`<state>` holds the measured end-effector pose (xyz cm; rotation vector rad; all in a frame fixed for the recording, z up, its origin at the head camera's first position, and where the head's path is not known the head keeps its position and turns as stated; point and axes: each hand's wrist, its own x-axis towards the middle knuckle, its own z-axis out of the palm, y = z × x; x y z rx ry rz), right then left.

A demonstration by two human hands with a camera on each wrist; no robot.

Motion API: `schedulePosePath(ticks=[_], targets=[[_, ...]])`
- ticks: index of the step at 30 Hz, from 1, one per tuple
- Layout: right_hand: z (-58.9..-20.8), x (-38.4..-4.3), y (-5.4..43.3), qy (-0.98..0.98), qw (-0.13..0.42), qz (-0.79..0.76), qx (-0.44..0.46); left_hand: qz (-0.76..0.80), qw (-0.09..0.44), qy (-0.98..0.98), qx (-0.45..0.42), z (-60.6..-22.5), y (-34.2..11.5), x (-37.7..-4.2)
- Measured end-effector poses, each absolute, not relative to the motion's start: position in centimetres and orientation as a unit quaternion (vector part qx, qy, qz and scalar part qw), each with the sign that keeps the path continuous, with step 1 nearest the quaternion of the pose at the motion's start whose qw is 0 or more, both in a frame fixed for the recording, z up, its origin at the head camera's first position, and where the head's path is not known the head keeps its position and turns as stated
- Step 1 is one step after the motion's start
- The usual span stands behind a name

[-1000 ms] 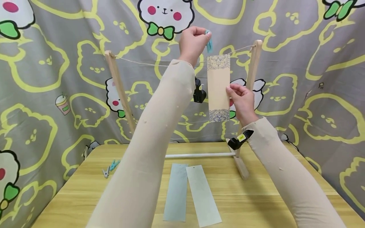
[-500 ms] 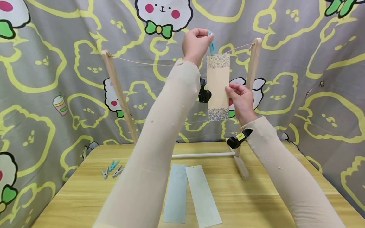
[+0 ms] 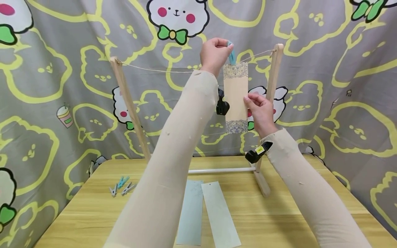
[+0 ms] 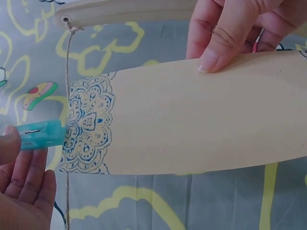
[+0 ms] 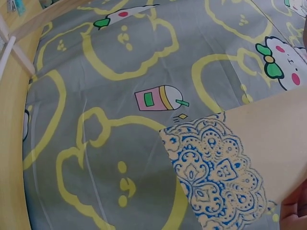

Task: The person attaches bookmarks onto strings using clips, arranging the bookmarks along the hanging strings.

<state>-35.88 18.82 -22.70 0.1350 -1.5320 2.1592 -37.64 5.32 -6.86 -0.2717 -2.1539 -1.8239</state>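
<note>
The beige card (image 3: 236, 100) is standing upright, its patterned top end overlapping the string (image 3: 155, 70). The right hand (image 3: 262, 112) is pinching the card's right edge. The left hand (image 3: 213, 55) is pinching a teal clothespin (image 3: 232, 57), whose tip is meeting the card's top edge. Wooden posts (image 3: 274, 74) are supporting the string. Below, two pale cards (image 3: 221, 215) and three loose clothespins (image 3: 122, 182) are lying on the desk (image 3: 79, 215).

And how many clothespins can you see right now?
4. One teal clothespin is in the left grip; on the table lie another teal one and two gray ones. The left sleeve may hide more.
</note>
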Motion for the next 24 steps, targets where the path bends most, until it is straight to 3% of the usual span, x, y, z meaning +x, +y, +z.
schedulePosePath(ticks=[24], targets=[[-23.05,-36.28,19.12,-0.558,0.260,0.786,0.058,-0.660,0.142,-0.732,-0.092,-7.05,5.08,-37.72]])
